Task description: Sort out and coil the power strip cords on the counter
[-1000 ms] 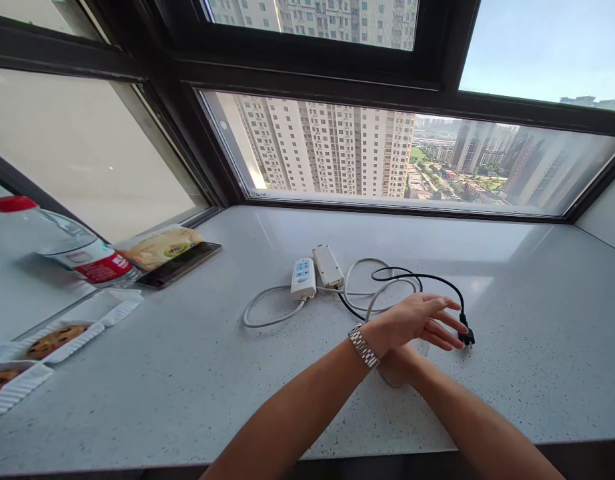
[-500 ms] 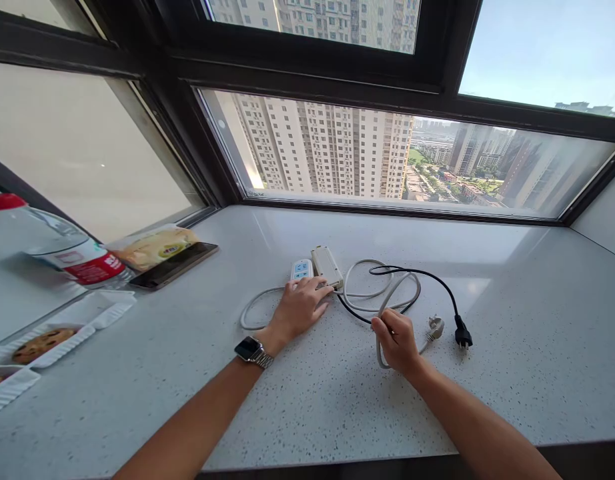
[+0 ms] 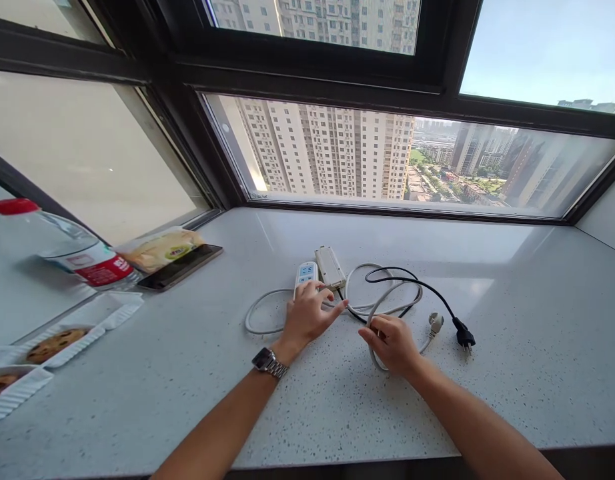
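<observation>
My left hand (image 3: 308,315) rests over the near end of a white power strip (image 3: 306,269) with blue socket faces, its fingers spread and the thumb stretched to the right. Beside the strip lies an off-white box-shaped power adapter (image 3: 331,268). My right hand (image 3: 395,341) is closed around the strip's pale grey cord (image 3: 371,357), which loops loosely on the counter. Right of this hand is the grey plug (image 3: 435,323). Farther right, a black plug (image 3: 463,335) ends a black cord (image 3: 437,292) that crosses the grey loops.
At the left lie a bottle with a red cap and label (image 3: 100,268), a wrapped yellowish packet (image 3: 160,250) and a dark phone (image 3: 180,268). Nearer, a plastic tray (image 3: 122,308) holds cookies (image 3: 57,345). Dark window frames (image 3: 312,73) border the speckled counter (image 3: 537,347).
My left hand has loosened, with its thumb now spread to the right. The right hand has shifted slightly left with the grey cord. The view has moved a little.
</observation>
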Available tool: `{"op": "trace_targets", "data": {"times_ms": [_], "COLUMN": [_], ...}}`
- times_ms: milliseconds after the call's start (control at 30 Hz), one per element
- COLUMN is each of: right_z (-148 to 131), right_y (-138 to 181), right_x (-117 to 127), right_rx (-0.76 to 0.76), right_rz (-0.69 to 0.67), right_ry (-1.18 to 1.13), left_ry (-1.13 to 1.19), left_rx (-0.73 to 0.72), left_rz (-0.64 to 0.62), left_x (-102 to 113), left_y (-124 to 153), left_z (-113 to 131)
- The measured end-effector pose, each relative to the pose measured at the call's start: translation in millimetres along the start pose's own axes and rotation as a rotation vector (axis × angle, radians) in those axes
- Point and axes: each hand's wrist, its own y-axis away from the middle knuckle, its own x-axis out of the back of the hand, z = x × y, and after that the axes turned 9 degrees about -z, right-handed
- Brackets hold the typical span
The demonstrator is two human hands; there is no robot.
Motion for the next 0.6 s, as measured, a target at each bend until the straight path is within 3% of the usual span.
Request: {"op": "trace_targets", "data": {"times_ms": [200, 433, 600], "right_z": [0.1, 0.2, -1.0], "right_y": [1.2, 1.1, 1.1], "right_x": [-1.6, -1.8, -2.6], "right_rx": [0.004, -0.106, -0.173], "right_rz": [-0.077, 0.0, 0.0], "right_ry": [0.045, 0.032, 0.114], "left_ry": [-0.083, -0.04, -0.007], "left_rx": [0.052, 0.016, -0.156], "left_rz": [0.014, 0.041, -0.014], "left_x": [-11.5, -2.3, 4.8], "left_y": [-9.4, -8.8, 4.5], "left_z": [32.7, 24.1, 26.7]}}
